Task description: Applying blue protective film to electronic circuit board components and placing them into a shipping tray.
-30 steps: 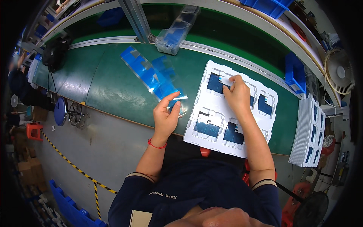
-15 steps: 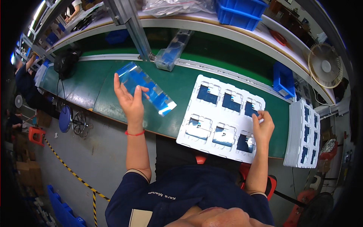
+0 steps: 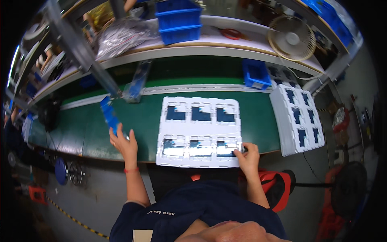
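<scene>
My left hand point(image 3: 123, 146) holds a clear-and-blue strip of film point(image 3: 109, 115) by its near end, raised over the table's left part. The strip is tilted and blurred. In front of me lies a white plastic tray point(image 3: 193, 130) with two rows of pockets, each holding a dark, shiny flat panel point(image 3: 201, 113). At the tray's near right corner, my right hand point(image 3: 250, 158) has its fingers pinched at the edge of the near right panel point(image 3: 225, 148). Something small and dark shows at those fingers; its kind cannot be made out.
On the right stands a stack of white trays point(image 3: 288, 121) with similar panels. A blue bin point(image 3: 256, 75) and a clear plastic case point(image 3: 135, 88) sit along the green table's point(image 3: 141, 129) back. Above runs a shelf point(image 3: 217, 50) with blue bins point(image 3: 178, 24), plastic bags point(image 3: 125, 38) and a fan point(image 3: 292, 38).
My view has swung to the right. My right hand has moved from the far right panel to the near right one. The film in my left hand has turned and looks narrower.
</scene>
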Action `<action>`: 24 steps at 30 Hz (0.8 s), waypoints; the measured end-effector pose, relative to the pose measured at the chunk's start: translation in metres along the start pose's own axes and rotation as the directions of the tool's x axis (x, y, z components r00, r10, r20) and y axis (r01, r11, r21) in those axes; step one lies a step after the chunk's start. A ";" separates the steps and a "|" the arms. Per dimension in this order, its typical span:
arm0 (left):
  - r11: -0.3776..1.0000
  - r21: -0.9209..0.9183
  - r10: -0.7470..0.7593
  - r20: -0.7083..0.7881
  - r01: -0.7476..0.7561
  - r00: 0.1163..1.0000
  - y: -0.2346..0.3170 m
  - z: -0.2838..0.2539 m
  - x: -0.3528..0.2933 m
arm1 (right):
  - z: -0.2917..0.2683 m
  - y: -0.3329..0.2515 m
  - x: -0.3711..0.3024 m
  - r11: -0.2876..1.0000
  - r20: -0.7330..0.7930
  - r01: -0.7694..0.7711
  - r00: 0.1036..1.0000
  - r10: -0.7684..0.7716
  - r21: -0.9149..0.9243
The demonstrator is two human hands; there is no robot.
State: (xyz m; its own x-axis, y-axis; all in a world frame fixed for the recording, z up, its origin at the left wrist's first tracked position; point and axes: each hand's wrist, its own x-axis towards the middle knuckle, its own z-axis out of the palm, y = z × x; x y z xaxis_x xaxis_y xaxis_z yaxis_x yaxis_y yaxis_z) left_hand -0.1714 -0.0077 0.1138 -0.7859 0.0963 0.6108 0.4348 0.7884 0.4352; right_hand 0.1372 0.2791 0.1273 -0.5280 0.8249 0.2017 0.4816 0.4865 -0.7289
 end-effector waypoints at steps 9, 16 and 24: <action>0.968 -0.250 0.104 0.429 0.007 0.897 0.053 -0.020 -0.068 | -0.003 -0.012 0.006 0.141 0.733 -0.741 0.671 0.109 0.657; 0.837 -0.486 0.091 0.576 0.251 0.812 0.055 0.000 -0.053 | -0.022 -0.015 0.012 0.189 0.568 -0.551 0.821 -0.051 0.813; 0.213 -0.723 0.394 0.679 0.657 0.619 0.199 0.015 -0.008 | -0.112 0.033 0.018 0.268 0.104 -0.132 0.988 0.113 0.954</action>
State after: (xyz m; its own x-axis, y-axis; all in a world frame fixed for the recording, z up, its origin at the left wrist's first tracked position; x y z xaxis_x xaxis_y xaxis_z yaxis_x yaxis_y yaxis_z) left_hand -0.0853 0.1574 0.1850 -0.6138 0.7830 0.1006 -0.1059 -0.2079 0.9724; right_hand 0.2220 0.3420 0.1807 -0.5402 0.8402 0.0483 -0.4688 -0.2527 -0.8464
